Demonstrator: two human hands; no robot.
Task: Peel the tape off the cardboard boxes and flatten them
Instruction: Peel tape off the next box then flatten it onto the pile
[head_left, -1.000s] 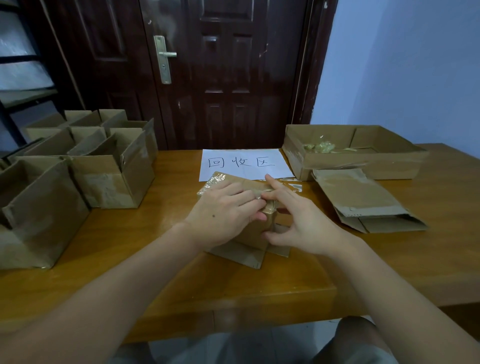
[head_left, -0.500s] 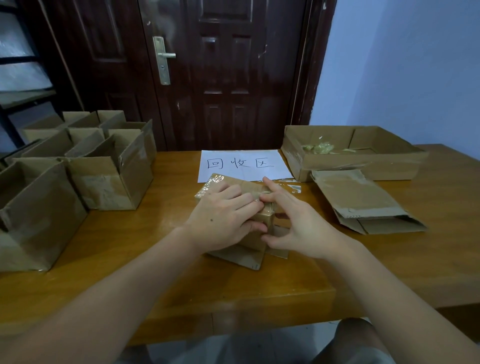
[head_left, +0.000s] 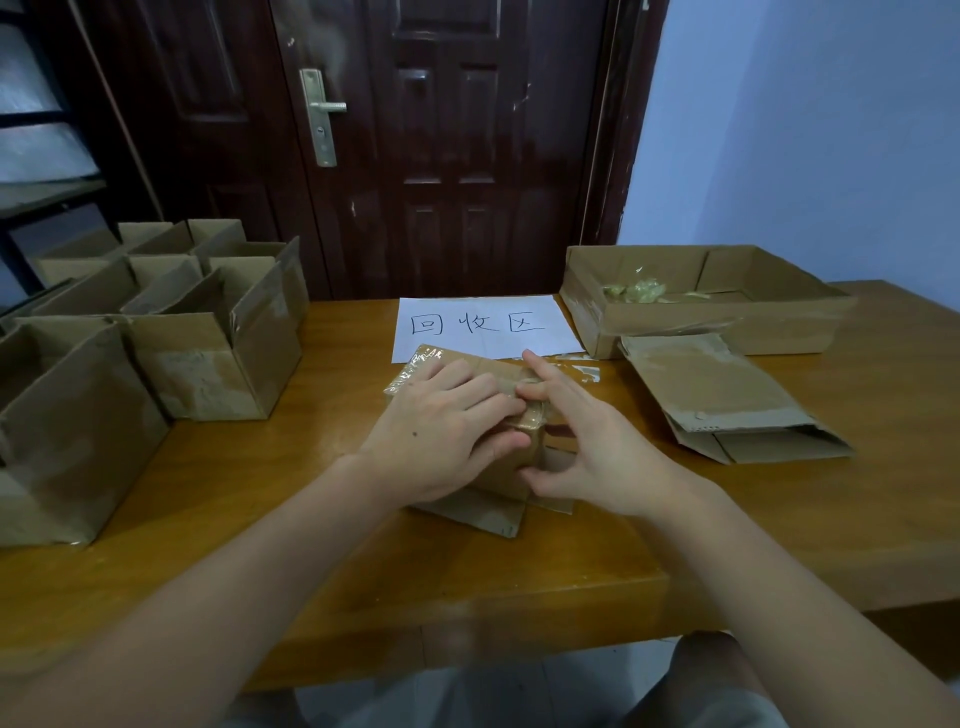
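A row of open cardboard boxes (head_left: 156, 332) stands along the left of the wooden table (head_left: 779, 519), well apart from a shallow tray box (head_left: 727, 312) at the far right that holds crumpled tape scraps (head_left: 636, 291). Just in front of the tray lies a flattened box (head_left: 727, 400). A white paper sign (head_left: 483, 325) with handwritten characters lies at the table's far middle, before a dark door (head_left: 441, 145). The small taped box (head_left: 511, 462) sits at the table's middle, its far edge overlapping the sign, mostly hidden under both hands. The left hand (head_left: 441, 441) grips it from above, fingers curled over its top; the right hand (head_left: 587, 441) pinches the clear tape (head_left: 530, 415) at the top edge, touching the left fingertips
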